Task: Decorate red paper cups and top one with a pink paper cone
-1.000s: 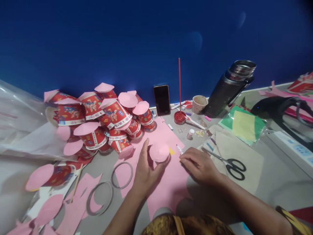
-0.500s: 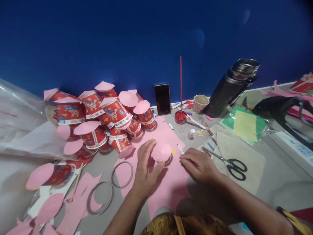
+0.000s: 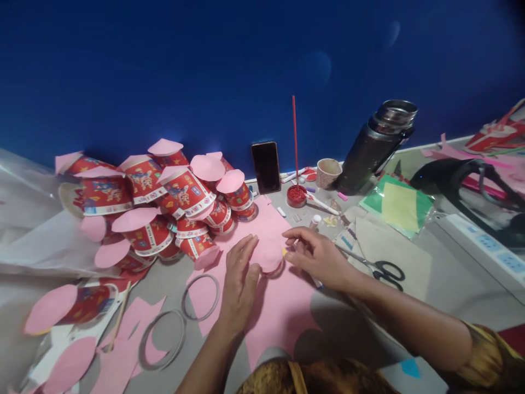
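Note:
A red paper cup (image 3: 274, 272) stands mostly hidden beneath a shallow pink paper cone (image 3: 267, 253). My left hand (image 3: 240, 279) curves round its left side, fingers behind and thumb towards the front. At the cone's right edge is my right hand (image 3: 314, 256), thumb and index finger apart, close to a small yellow paper piece (image 3: 284, 251). Whether the fingertips touch the cone is hard to tell. Under both hands lies a cut sheet of pink paper (image 3: 283, 323). Just below my right palm a small white pen-like end (image 3: 318, 283) shows, mostly covered.
Cone-topped red cups (image 3: 184, 191) are heaped at left, near two tape rolls (image 3: 200, 297). Behind stand a phone (image 3: 266, 167), a pot of red material (image 3: 296, 196), a beige cup (image 3: 328, 174) and a thermos (image 3: 375, 145). Scissors (image 3: 385, 271) and a power strip (image 3: 488, 246) lie right.
My right hand has moved left from the pen to the cone's right edge, and its fingers have spread. My left thumb has drawn back along the cup. The view has shifted slightly right.

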Tool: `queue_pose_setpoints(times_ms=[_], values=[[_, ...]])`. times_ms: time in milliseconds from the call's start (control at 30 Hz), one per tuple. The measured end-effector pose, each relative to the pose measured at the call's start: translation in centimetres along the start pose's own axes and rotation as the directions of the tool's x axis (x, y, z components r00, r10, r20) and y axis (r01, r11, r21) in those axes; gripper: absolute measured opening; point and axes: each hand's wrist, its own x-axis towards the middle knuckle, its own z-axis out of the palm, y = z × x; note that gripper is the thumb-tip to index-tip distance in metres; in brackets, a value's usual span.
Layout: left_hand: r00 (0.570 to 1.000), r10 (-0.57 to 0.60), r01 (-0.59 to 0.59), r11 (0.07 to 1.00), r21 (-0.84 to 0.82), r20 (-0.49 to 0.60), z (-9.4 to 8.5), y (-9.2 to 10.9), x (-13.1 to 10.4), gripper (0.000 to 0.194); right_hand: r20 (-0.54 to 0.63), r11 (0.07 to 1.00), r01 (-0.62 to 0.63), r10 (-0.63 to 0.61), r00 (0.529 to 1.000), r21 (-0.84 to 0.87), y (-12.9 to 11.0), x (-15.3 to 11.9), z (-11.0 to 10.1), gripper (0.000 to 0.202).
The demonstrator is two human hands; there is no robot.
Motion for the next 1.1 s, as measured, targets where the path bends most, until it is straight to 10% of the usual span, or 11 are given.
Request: queue_pose_setpoints(times_ms=[1100], values=[[0.997,-0.070,0.071,0.996,-0.062,0.015,0.0,-0.2,0.0,0.040,0.118,0.955,0.281,-0.291,0.949,0.098,3.2,0.9,2.3,0.043]])
